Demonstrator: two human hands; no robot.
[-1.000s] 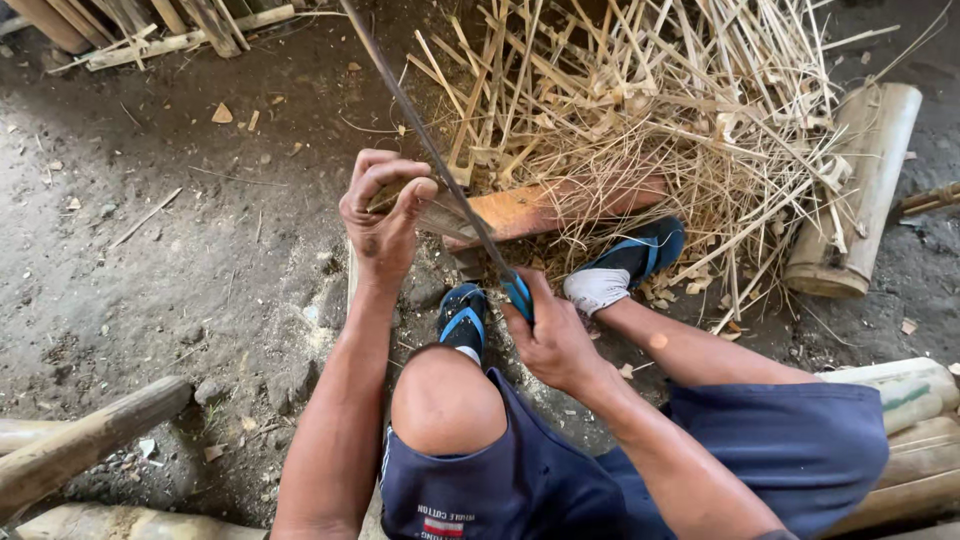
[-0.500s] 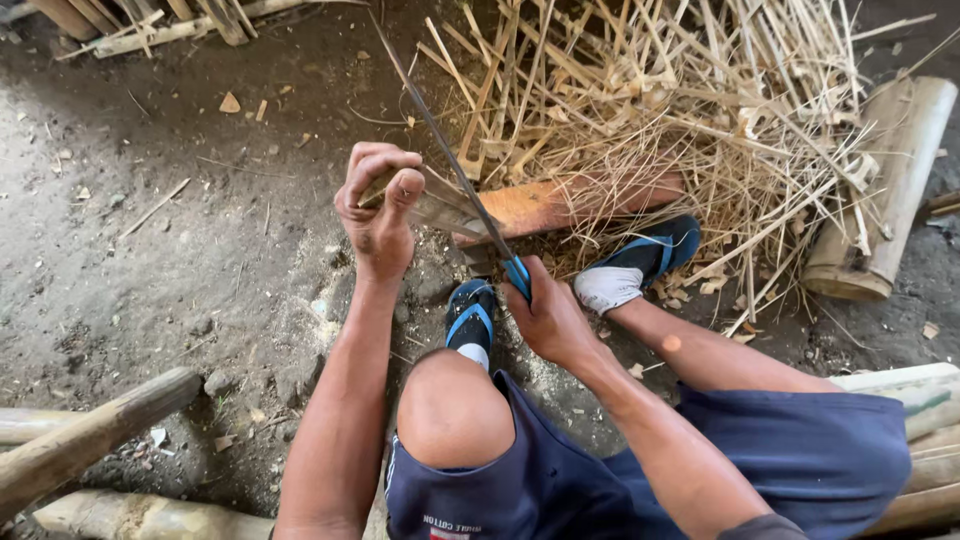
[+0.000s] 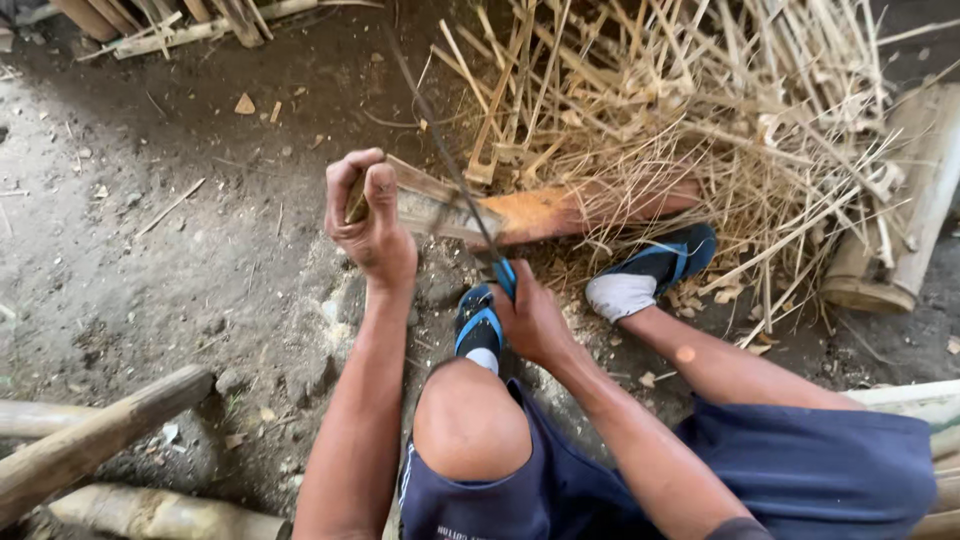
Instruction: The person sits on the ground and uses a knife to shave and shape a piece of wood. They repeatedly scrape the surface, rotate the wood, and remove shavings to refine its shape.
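My left hand (image 3: 370, 220) is clenched around the wooden handle of a blade (image 3: 440, 212) that lies flat and points right. My right hand (image 3: 530, 320) grips the near end of a thin dark bamboo strip (image 3: 440, 150), which rises away from me and crosses over the blade. Both hands are above the dirt floor, just ahead of my left foot in a blue sandal (image 3: 478, 325). My right foot, in a white sock and blue sandal (image 3: 650, 272), rests beside an orange-brown wooden block (image 3: 560, 210).
A heap of pale bamboo shavings and strips (image 3: 690, 120) fills the upper right. A thick bamboo section (image 3: 900, 230) lies at the right. Wooden poles (image 3: 90, 440) lie at the lower left, and more sticks (image 3: 180, 25) at the top left.
My view has shifted slightly. My left hand with the blade has moved a little down along the strip; my right hand keeps its hold near the sandal.
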